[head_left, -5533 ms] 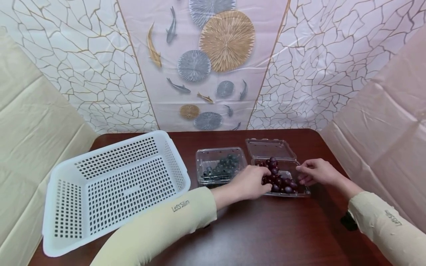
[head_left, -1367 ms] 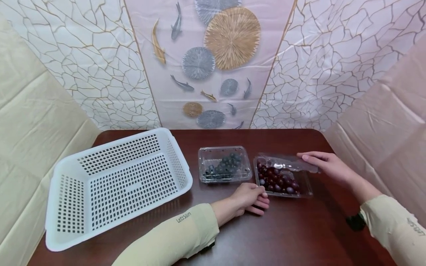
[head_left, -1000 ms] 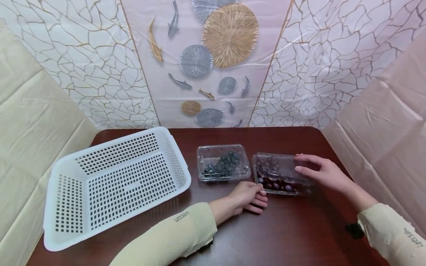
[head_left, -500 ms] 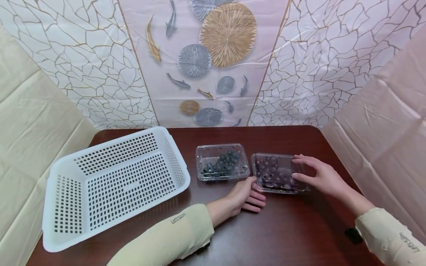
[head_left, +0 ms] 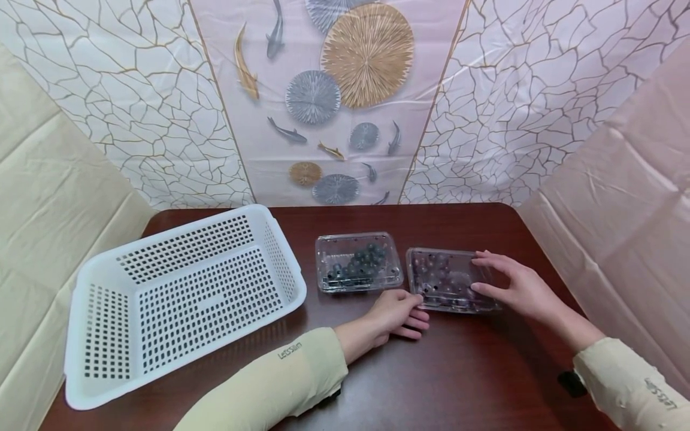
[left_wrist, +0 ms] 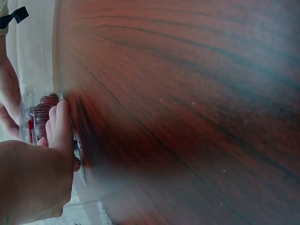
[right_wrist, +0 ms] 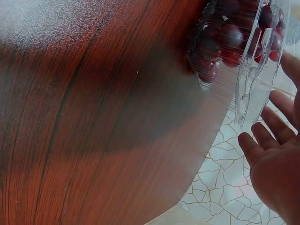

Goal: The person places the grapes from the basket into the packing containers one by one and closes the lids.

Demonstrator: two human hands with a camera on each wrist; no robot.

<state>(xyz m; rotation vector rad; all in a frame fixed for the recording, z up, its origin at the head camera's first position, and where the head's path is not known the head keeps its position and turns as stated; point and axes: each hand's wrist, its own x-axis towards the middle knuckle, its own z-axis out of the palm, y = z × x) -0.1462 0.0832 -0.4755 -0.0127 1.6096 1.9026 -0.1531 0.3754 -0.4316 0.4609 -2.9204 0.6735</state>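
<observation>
A clear plastic clamshell box [head_left: 453, 281] of dark red grapes [right_wrist: 229, 37] sits at the right of the table, its lid lowered over the fruit. My left hand [head_left: 396, 314] touches the box's near left corner with the thumb, its other fingers extended; the left wrist view has these fingers [left_wrist: 61, 122] lying straight along the box's side. Over the right part of the lid is my right hand [head_left: 520, 290], thumb and fingers spread and only slightly bent. In the right wrist view, the lid's rim and the box's rim look slightly apart at this end.
Just left stands a second clear clamshell box [head_left: 358, 263] holding dark green-black grapes, lid down. A large white perforated basket [head_left: 210, 299] fills the table's left side. Fabric walls [head_left: 620, 179] enclose the back and sides of the dark wooden table [head_left: 458, 371].
The lid, first folded back, has come down over the red grapes. My left hand has left the grapes for the near corner; the right has moved from the box's right edge onto the lid.
</observation>
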